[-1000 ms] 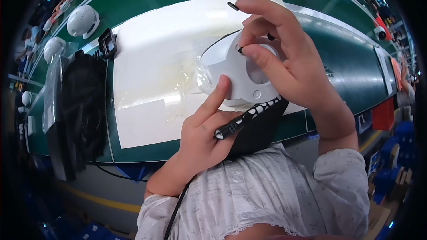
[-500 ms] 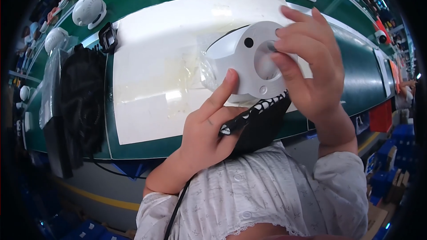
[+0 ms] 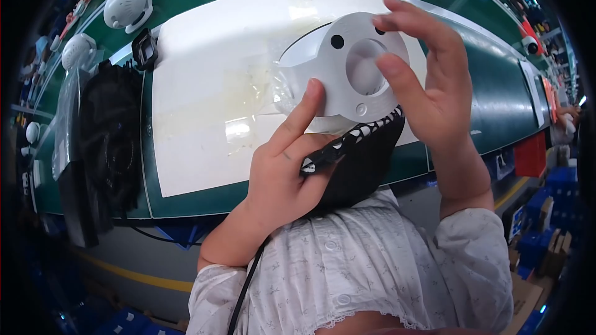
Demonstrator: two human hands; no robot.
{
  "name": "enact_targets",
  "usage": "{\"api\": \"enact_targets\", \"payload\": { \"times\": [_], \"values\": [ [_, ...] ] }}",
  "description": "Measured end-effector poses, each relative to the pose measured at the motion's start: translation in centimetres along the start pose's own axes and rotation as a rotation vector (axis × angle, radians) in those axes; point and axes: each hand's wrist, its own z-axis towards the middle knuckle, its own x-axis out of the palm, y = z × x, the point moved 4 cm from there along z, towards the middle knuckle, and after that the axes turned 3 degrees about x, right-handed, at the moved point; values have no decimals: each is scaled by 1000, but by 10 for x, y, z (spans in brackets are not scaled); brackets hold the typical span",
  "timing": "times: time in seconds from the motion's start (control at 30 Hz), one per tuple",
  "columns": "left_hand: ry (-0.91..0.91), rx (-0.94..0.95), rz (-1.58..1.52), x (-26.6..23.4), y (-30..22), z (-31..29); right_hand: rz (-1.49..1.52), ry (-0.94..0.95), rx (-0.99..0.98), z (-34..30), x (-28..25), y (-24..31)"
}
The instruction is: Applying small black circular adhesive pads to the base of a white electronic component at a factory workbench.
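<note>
A white camera (image 3: 310, 56) lies on its side over the board, its round base (image 3: 388, 96) with a large central recess turned up toward me. One black round pad (image 3: 337, 41) sits on the base's rim. A second black pad shows partly under a fingertip of my right hand (image 3: 434, 80), whose thumb stands apart over the recess. My left hand (image 3: 285, 161) is closed on a black backing sheet (image 3: 363, 167) with a row of white round spots along its edge. Its index finger rests against the camera's body. Clear film (image 3: 284, 90) clings beside the camera.
A white board (image 3: 198, 105) lies on the green table (image 3: 496, 99). At left are black bags (image 3: 112, 136) and a black frame-like part (image 3: 144, 49). More white cameras (image 3: 128, 7) stand along the far side. A red bin (image 3: 529, 159) is at right.
My right fingers have spread and shifted up the base's rim; a second black pad now shows under a fingertip. The camera and my left hand appear slightly higher in view.
</note>
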Motion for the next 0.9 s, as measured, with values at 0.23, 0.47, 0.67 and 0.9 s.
{"api": "enact_targets", "payload": {
  "times": [0.23, 0.47, 0.67, 0.9],
  "values": [
    [9, -24, 18, -6, 3, -3, -331, 242, -163, 21, 20, 8],
    [22, -29, -13, -6, 3, -2, 67, 219, 140, 23, 23, -2],
    [41, -27, -7, -6, 3, 0, -2, 266, 212, 29, 23, 2],
    [13, 32, -2, -5, 5, -1, -212, 257, 39, 31, 19, 10]
  ]
}}
